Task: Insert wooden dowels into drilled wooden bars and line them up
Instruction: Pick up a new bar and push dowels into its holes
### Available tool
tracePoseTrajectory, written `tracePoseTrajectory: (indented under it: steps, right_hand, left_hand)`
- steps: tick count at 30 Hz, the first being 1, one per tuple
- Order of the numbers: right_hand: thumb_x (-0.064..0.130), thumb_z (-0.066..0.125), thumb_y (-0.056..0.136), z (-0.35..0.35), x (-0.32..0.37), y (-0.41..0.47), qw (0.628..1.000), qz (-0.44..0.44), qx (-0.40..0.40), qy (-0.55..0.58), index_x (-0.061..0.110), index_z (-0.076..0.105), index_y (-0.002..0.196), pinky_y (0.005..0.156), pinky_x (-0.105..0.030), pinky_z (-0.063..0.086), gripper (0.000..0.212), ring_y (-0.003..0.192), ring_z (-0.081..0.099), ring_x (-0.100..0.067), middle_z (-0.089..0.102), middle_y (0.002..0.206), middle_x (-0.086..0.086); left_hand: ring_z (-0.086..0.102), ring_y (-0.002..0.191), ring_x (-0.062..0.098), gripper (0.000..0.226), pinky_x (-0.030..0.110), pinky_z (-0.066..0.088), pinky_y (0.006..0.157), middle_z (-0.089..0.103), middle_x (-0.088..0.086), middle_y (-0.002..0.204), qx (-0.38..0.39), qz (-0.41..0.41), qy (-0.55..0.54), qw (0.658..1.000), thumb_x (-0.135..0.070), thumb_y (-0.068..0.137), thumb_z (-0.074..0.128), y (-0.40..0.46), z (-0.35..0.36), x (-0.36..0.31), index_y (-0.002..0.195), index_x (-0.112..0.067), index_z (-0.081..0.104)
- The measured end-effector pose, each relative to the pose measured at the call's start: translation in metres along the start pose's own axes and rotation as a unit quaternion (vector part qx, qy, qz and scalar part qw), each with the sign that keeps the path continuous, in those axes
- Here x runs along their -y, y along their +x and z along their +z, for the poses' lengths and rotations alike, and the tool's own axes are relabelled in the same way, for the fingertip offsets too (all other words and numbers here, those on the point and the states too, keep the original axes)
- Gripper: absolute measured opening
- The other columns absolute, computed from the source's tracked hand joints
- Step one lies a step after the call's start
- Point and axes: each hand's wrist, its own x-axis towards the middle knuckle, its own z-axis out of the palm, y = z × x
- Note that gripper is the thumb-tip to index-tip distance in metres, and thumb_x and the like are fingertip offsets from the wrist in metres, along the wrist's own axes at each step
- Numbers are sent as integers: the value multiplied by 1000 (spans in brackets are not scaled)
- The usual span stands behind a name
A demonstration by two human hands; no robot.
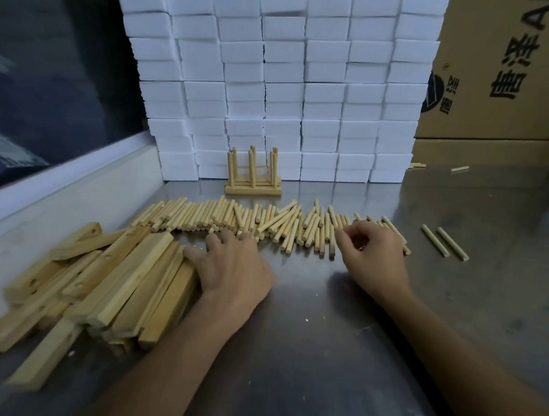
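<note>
A long row of loose wooden dowels (266, 221) lies across the steel table. At the left sits a heap of drilled wooden bars (108, 281). My left hand (234, 266) rests flat at the heap's right edge, thumb on a bar and straight fingers touching the near ends of the dowels. My right hand (373, 255) is over the right end of the row, fingers and thumb curled down around a dowel there. Behind the row stand assembled bars with upright dowels (253, 177).
A wall of white foam blocks (281, 79) stands at the back, with cardboard boxes (499, 77) to its right. Two stray dowels (444, 242) lie to the right of the row. A white ledge (60, 175) borders the table on the left.
</note>
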Motion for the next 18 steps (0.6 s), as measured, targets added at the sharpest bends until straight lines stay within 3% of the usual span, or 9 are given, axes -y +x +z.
tracePoseTrajectory:
  steps: [3,8,13,18]
  right_hand:
    - [20,66,93,0,0,1,1000,12,3,1,18,72,82,61,-10,43,12,67,62,-1,66,69,14]
    - [20,66,93,1,0,3,1000,19,16,1,18,72,84,63,-7,43,11,70,63,-2,65,72,15]
    - [21,66,93,2,-1,3,999,23,30,-5,16,74,86,69,-18,49,12,74,63,-5,67,76,10]
    - [21,66,93,2,-1,3,999,26,32,0,17,73,85,65,-12,45,11,70,63,-2,67,73,13]
  left_hand:
    - [48,118,30,39,55,36,97,51,10,129,1,25,-3,1000,-36,93,47,-3,-2,-4,125,-16,54]
    - [48,115,26,36,36,43,91,48,10,130,-34,92,-71,993,-13,94,53,-2,1,-3,130,-13,53]
    - [51,113,29,28,40,42,87,53,10,122,-25,47,-11,999,-17,93,54,1,-3,5,120,-16,56]
    - [48,113,29,25,35,43,81,53,12,121,-24,42,-66,997,-12,92,58,3,-1,5,117,-13,56]
